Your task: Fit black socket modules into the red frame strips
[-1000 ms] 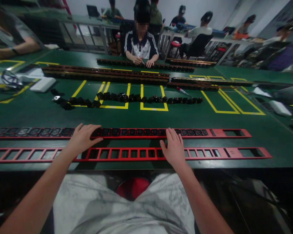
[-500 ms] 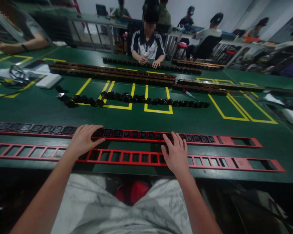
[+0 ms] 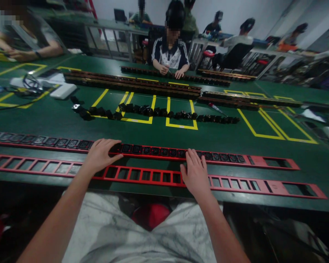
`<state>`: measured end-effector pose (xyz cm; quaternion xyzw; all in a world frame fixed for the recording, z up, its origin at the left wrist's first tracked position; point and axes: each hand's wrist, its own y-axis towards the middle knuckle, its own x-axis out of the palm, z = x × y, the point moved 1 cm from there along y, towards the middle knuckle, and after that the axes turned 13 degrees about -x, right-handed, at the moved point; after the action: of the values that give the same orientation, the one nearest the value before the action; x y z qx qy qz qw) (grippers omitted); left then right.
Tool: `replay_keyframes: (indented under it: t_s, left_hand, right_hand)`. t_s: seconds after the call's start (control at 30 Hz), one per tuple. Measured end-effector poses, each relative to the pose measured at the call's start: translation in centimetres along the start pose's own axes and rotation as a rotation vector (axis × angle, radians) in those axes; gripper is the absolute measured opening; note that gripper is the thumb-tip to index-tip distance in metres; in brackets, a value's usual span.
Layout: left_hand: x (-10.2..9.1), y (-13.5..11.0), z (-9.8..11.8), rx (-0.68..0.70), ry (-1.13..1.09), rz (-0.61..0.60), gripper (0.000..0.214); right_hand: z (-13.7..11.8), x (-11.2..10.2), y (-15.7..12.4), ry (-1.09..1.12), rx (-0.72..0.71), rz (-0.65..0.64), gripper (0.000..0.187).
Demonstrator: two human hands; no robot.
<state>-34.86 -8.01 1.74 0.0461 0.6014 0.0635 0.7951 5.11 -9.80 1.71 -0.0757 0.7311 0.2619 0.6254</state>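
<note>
A long red socket strip [image 3: 168,156], filled with a row of black power sockets [image 3: 155,151], lies crosswise before me. My left hand [image 3: 102,155] straddles this strip left of the middle, fingers over its far edge and thumb at its near side. Farther right, my right hand [image 3: 196,170] rests its outstretched fingertips on the sockets, with its thumb out to the side. Parallel and closer to me is a second red frame [image 3: 276,187] with open rectangular slots. My wrists and hands pass over it and hide parts of both pieces.
Loose black sockets [image 3: 159,112] form an uneven row beyond the strip. Behind them are stacked dark long strips [image 3: 131,82], a screwdriver [image 3: 215,107] and a white box with cables [image 3: 63,90]. A co-worker [image 3: 170,54] sits opposite, hands on another strip. Yellow tape outlines mark the green table [image 3: 142,133].
The view has shifted slightly, so most things appear farther right. The fingers of my right hand have drawn closer together on the strip. My left hand keeps its place on it.
</note>
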Motion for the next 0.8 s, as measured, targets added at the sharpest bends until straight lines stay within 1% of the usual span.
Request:
replay_keyframes:
  t_s: [0.13, 0.27, 0.33, 0.47, 0.6, 0.8]
  left_hand:
    - [0.0, -0.1, 0.1, 0.0, -0.002, 0.007, 0.061]
    - [-0.1, -0.1, 0.1, 0.007, 0.008, 0.004, 0.06]
    - [-0.1, 0.0, 0.0, 0.004, 0.013, 0.001, 0.06]
    - [0.0, 0.0, -0.1, 0.005, 0.02, -0.011, 0.062]
    - [0.0, -0.1, -0.2, 0.01, 0.028, -0.005, 0.062]
    - [-0.1, -0.1, -0.2, 0.03, 0.034, -0.001, 0.062]
  right_hand:
    - [-0.6, 0.4, 0.1, 0.03, -0.01, 0.04, 0.054]
    - [-0.7, 0.2, -0.2, 0.074, -0.088, 0.053, 0.054]
    - [-0.6, 0.1, -0.2, 0.089, -0.105, 0.045, 0.053]
    - [-0.6, -0.2, 0.2, 0.13, -0.077, 0.03, 0.051]
    - [-1.1, -0.4, 0.5, 0.141, -0.041, 0.026, 0.051]
    - [-2.0, -0.7, 0.4, 0.132, -0.007, 0.032, 0.067]
